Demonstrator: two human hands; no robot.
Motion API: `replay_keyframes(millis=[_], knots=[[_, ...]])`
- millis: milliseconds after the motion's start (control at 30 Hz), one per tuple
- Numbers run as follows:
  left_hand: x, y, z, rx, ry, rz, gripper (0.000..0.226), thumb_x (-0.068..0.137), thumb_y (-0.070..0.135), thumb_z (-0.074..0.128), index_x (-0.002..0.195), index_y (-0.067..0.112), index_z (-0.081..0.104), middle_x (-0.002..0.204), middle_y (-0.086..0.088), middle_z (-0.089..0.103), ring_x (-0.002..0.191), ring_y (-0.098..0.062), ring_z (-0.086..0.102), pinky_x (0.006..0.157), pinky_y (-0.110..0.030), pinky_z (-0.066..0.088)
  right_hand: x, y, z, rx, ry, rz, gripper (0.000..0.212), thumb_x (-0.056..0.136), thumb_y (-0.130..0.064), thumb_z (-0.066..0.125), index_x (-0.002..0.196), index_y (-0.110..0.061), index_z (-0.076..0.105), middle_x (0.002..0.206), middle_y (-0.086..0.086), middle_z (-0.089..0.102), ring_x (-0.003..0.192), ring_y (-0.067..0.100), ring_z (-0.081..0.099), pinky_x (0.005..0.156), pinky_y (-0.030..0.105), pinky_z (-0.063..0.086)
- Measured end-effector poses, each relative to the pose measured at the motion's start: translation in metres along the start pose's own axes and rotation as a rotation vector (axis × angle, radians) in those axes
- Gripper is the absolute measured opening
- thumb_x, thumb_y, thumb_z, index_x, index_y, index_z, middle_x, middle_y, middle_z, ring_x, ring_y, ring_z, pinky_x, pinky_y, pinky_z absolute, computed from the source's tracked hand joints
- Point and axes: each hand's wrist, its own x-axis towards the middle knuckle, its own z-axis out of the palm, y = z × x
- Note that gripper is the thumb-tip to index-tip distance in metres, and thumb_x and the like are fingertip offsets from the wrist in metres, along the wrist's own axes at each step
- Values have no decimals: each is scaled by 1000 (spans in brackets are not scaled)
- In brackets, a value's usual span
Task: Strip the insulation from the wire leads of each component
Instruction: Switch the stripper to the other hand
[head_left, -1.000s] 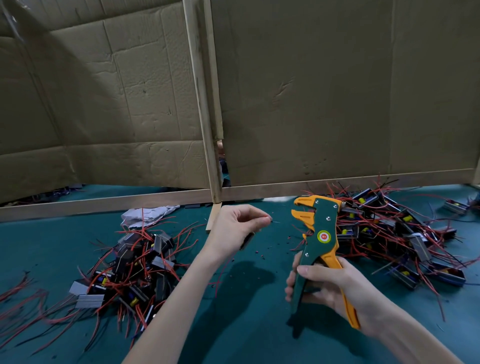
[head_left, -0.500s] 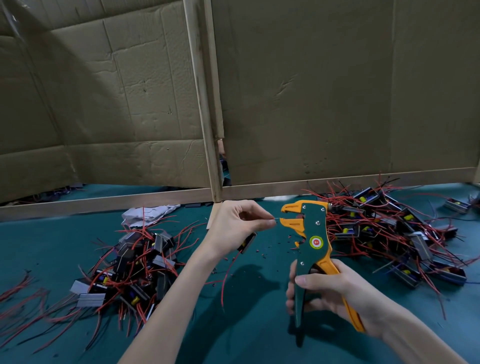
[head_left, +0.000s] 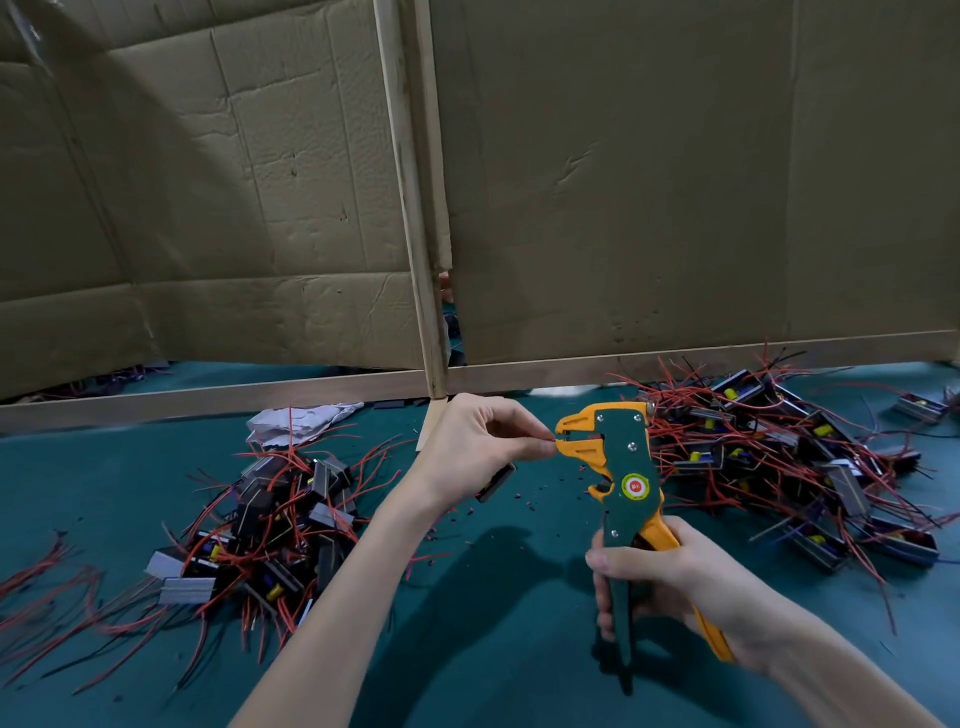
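Note:
My right hand grips the handles of a green and orange wire stripper, held upright over the table. My left hand pinches a thin wire lead between thumb and forefinger, its tip at the stripper's orange jaws. A small dark component hangs under that hand, mostly hidden by the palm. One pile of components with red leads lies to the left. A second pile lies to the right, behind the stripper.
The table has a teal cloth dotted with tiny insulation scraps below the jaws. Cardboard walls on wooden strips close off the back. A crumpled white paper lies behind the left pile. Loose red wires trail at the far left.
The stripper has moved left toward my left hand, and the pinched lead's tip now meets its jaws. My left hand has stayed nearly in place.

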Motion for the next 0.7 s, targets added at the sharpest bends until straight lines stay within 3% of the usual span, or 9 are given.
replay_keyframes(millis=[67, 133, 267, 367, 433, 567, 700], knots=[[0, 0, -1, 33, 10, 3, 9, 68, 22, 84, 71, 26, 76, 73, -15, 71, 62, -44, 59, 60, -52, 47, -1, 0, 3, -37, 25, 7, 21, 66, -20, 79, 69, -4, 64, 66, 22, 57, 58, 32, 57, 58, 38, 53], [0, 1, -2, 46, 6, 1, 10, 67, 23, 84, 71, 27, 76, 73, -14, 72, 68, -46, 64, 67, -58, 51, -1, 1, 4, -61, 59, 12, 26, 67, -20, 81, 70, -3, 61, 63, 21, 55, 55, 31, 55, 55, 36, 52], [1, -1, -5, 47, -6, -10, 15, 67, 17, 85, 68, 29, 76, 71, -4, 73, 67, -15, 65, 74, -42, 54, 0, 6, 12, -47, 147, 35, 31, 76, -13, 80, 81, 2, 53, 58, 19, 55, 49, 28, 53, 50, 34, 50], [1, -2, -5, 40, -21, -36, 14, 69, 13, 83, 69, 25, 76, 66, -6, 71, 60, -16, 60, 64, -35, 51, 5, 16, 17, -73, 264, 24, 32, 83, -15, 71, 61, -5, 50, 48, 13, 49, 40, 24, 46, 44, 29, 43], [1, -3, -3, 41, -42, -70, 12, 71, 13, 82, 69, 23, 76, 59, -7, 65, 51, -19, 53, 50, -30, 44, 8, 20, 15, -57, 326, 24, 33, 84, -15, 69, 61, -6, 49, 46, 10, 48, 37, 21, 44, 42, 27, 41], [1, -4, -3, 161, -6, -56, 12, 75, 11, 79, 69, 19, 72, 61, 1, 68, 54, -11, 60, 55, -25, 50, 7, 13, 14, 108, 139, -11, 18, 70, -11, 79, 80, -1, 68, 72, 21, 65, 64, 33, 65, 61, 40, 56], [7, -1, -5, 233, 203, 26, 18, 78, 15, 77, 67, 26, 67, 55, 15, 62, 49, -6, 52, 53, -21, 43, 12, 14, 8, 143, 101, 3, 24, 70, -7, 76, 90, 3, 67, 83, 26, 67, 78, 40, 68, 68, 42, 58]])
